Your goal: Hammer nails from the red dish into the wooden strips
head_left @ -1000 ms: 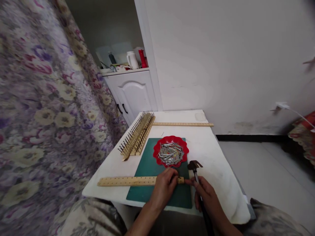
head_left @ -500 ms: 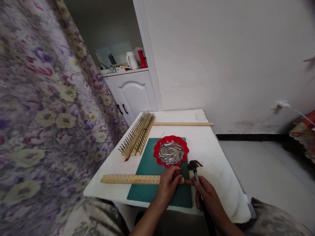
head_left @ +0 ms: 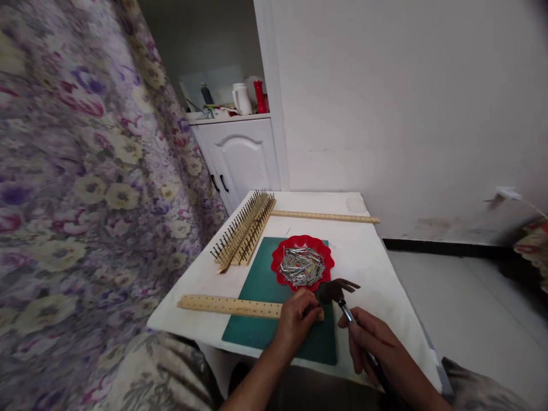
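Note:
My right hand [head_left: 374, 342] is wrapped round the handle of a claw hammer [head_left: 340, 290], its dark head raised just right of my left hand. My left hand [head_left: 295, 319] rests over the right end of a wooden strip [head_left: 231, 306] with rows of small holes, thumb and fingers pinched together. Whatever sits in that pinch is too small and hidden to make out. Under the strip's right part lies a green mat [head_left: 257, 271]. A red scalloped dish [head_left: 278, 248] stands on the mat just beyond my left hand, full of loose silver nails [head_left: 302, 266].
Wooden strips bristling with upright nails [head_left: 246, 228] lie at the table's left. Another holed strip [head_left: 325, 216] crosses the white table [head_left: 363, 257] at the back. A floral curtain [head_left: 107, 171] hangs left; a white cabinet [head_left: 246, 154] and wall stand behind.
The hammer has risen and its head has come closer to my left hand. My right hand's fingers have drawn back from the strip's end. The strip now lies slightly tilted; the view has shifted.

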The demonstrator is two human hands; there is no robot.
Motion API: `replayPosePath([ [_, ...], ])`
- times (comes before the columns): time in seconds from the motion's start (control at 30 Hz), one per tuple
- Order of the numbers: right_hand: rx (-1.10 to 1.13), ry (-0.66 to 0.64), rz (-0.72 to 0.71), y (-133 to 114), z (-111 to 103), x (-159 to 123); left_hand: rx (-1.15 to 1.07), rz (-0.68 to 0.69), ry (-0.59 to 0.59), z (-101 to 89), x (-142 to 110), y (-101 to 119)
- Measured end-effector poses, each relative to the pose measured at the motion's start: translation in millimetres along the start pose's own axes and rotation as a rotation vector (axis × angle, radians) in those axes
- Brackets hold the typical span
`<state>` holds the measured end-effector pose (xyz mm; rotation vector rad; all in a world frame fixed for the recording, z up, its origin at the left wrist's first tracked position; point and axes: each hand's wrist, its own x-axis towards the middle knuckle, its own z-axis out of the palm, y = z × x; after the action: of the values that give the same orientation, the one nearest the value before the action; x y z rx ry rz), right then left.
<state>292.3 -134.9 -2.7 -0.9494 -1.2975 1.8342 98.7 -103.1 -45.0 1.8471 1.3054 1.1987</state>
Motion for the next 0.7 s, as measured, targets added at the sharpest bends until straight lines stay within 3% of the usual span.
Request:
replayPosePath([
  [0.23,-0.254,0.021,0.003,-19,14,2,0.000,-0.012,-0.001,-0.4,1,-1],
  [0.7,-0.376,0.020,-0.011,-19,9,4,0.016,-0.035,-0.023,-1.6,0,-2],
])
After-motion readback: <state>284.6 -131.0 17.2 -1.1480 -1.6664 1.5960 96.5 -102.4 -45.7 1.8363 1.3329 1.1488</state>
